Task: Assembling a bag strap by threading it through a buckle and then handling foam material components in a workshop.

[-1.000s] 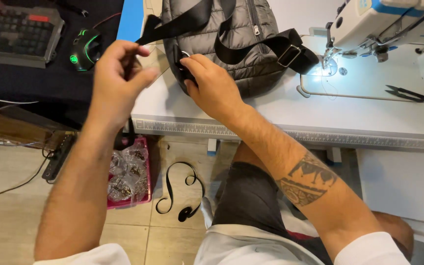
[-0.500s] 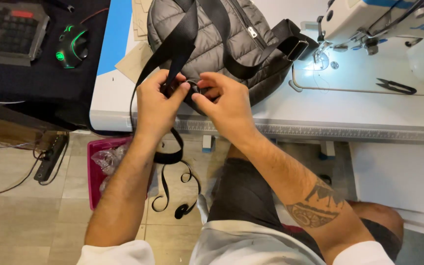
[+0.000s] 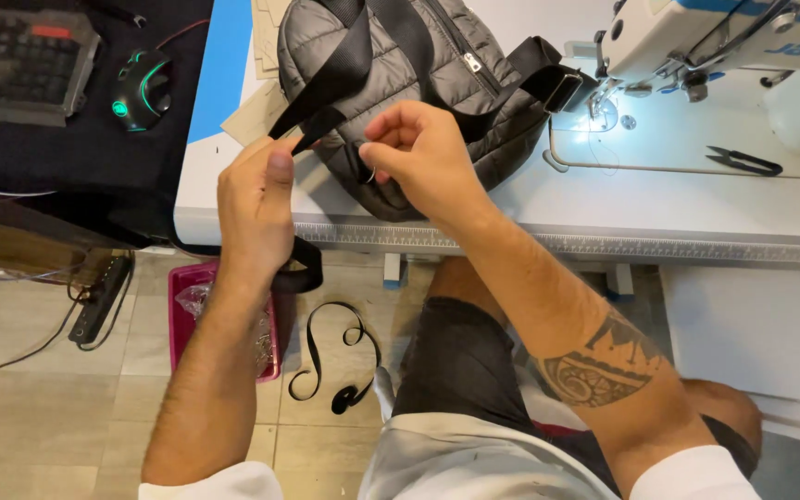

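- Two hands up over the table edge: my left hand [image 3: 256,208] pinches the black strap [image 3: 340,79] between thumb and fingers, closed tight on it.
- My right hand [image 3: 418,157] is curled, fingertips nipping a small piece at the grey quilted bag [image 3: 437,83]; I can't tell what piece.
- Bag lies on the white sewing table [image 3: 696,204], just beside the sewing machine [image 3: 696,37].
- Strap tail loops on the floor [image 3: 331,356].
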